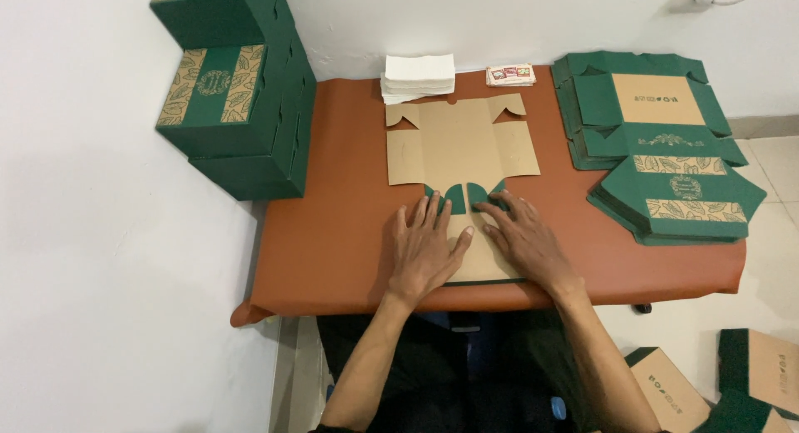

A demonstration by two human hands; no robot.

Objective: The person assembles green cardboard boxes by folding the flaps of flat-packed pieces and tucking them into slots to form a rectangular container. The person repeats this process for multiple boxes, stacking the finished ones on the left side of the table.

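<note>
Both hands are down flat on the flat box blank (460, 150), right in the middle of the bench (333, 233). The blank lies brown side up, kraft-coloured, with cut flaps fanning out at its far end and a pair of green rounded tabs showing just beyond the fingertips. Its near panel sits under the palms, reaching to the bench's front edge.

Left hand (426, 248): fingers spread and straight, palm pressing on the cardboard, no grip closed on anything. Right hand (524, 237): same story, fingers long and splayed, laid flat on the blank just beside the left, thumbs close together. Neither hand holds the blank; they only press it.

The bench has a rust-brown covering, slightly wrinkled at the front left corner. At its far edge, a stack of white paper sheets (419, 75) and, just beside it, a small pile of coloured cards (510, 74). On the right, a stack of green flat blanks (657, 141) with leaf-pattern bands, fanned into two heaps. On the left, against the white wall, a pile of folded green boxes (237, 92), stacked high. Down on the pale tiled floor at lower right, more brown and green boxes (732, 383).
</note>
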